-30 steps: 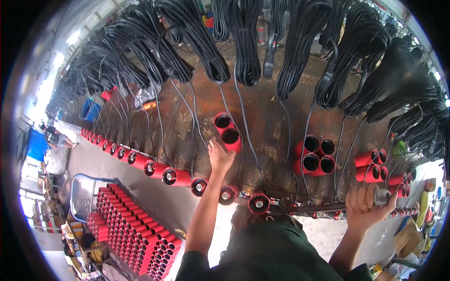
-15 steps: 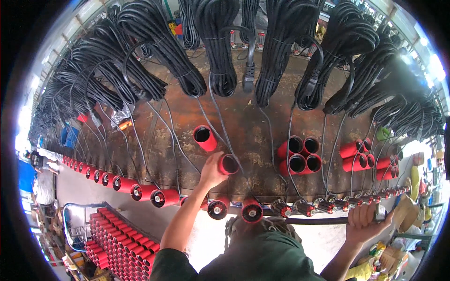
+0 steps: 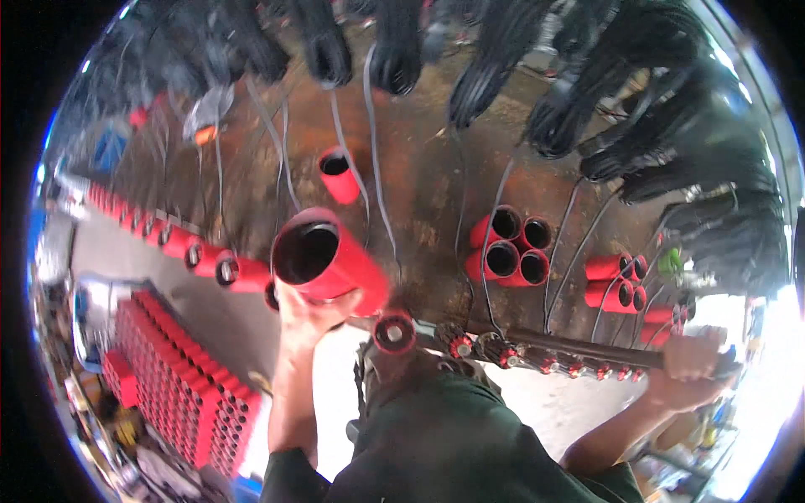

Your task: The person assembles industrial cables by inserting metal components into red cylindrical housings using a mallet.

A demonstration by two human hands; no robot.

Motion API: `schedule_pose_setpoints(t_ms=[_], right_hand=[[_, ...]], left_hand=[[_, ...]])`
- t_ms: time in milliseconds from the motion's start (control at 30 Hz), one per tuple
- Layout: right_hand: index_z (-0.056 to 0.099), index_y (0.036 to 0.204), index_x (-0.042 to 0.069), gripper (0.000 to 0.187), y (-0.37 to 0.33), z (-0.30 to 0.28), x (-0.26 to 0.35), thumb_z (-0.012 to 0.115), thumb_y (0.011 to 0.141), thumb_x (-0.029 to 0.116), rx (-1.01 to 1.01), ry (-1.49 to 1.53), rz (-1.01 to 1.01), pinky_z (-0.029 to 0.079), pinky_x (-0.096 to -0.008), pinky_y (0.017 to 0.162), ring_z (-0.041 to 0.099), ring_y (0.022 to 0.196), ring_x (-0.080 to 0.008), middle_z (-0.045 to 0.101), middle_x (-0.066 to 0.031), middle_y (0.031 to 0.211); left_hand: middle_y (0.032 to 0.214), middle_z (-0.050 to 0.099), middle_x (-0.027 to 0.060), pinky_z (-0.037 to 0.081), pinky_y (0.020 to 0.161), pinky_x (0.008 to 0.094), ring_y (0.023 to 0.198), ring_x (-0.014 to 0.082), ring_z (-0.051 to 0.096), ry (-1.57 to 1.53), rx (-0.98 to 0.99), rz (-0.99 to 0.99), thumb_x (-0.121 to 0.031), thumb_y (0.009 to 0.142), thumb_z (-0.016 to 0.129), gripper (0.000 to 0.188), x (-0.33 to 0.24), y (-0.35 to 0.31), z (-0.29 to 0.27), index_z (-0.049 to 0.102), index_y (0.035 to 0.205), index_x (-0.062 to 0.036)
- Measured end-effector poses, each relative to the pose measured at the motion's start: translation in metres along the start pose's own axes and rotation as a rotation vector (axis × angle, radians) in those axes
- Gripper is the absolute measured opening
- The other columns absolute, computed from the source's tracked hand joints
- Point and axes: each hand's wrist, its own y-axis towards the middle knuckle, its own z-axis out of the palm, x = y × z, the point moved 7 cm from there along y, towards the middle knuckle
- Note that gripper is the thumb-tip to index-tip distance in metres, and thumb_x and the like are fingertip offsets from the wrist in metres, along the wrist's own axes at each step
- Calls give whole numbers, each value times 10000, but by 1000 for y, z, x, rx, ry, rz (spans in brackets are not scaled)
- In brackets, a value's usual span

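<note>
My left hand (image 3: 306,317) is wrapped round a red tube (image 3: 359,272), raised above the table's near edge. The tube leans, its wide dark mouth up and to the left. My right hand (image 3: 689,367), at the right, grips the end of a long dark bar (image 3: 591,345) that runs leftward along the edge. Just below the raised tube, another red tube (image 3: 394,318) with a pale metal centre faces me at the edge. To its right, several round, finned parts in red and metal (image 3: 503,350) line the edge, partly hidden by the bar.
A single red tube (image 3: 341,186) stands on the brown worn tabletop (image 3: 419,201). Grouped red tubes (image 3: 508,270) stand to the right. Bundles of black cable (image 3: 486,84) line the back, their thin leads crossing the table. Stacked red tubes (image 3: 180,386) fill a cart at lower left.
My left hand has lifted the red tube off the tabletop and brought it nearer and to the left. My right hand still grips the bar. The whole view has shifted and blurred.
</note>
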Motion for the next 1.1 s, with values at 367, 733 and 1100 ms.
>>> schedule_pose_setpoints(t_ms=[367, 733, 1100], right_hand=[[457, 566, 130, 461, 73, -12, 57, 468, 1023, 186, 320, 540, 359, 305, -244, 273, 367, 282, -80, 433, 12, 416], [592, 690, 87, 535, 3, 114, -84, 555, 1001, 520, 1016, 516, 573, 487, -364, 504, 538, 464, -181, 585, -26, 554], [446, 586, 35, 616, -39, 110, -172, 616, 809, 584, 908, 115, 821, 426, -366, 593, 530, 553, -273, 493, -81, 576]], left_hand=[[1292, 596, 181, 452, 1034, 479, 1190, 398, 569, 377, 423, 61, -268, 583, 891, 805, 48, -146, 242, 573, 1294, -65], [1304, 594, 148, 470, 1058, 408, 1240, 289, 589, 281, -114, 96, -151, 621, 954, 842, 47, -153, 194, 521, 1331, -21], [971, 607, 142, 441, 793, 325, 903, 229, 582, -192, -440, 122, -307, 842, 686, 421, 37, -130, 225, 519, 1087, -8]])
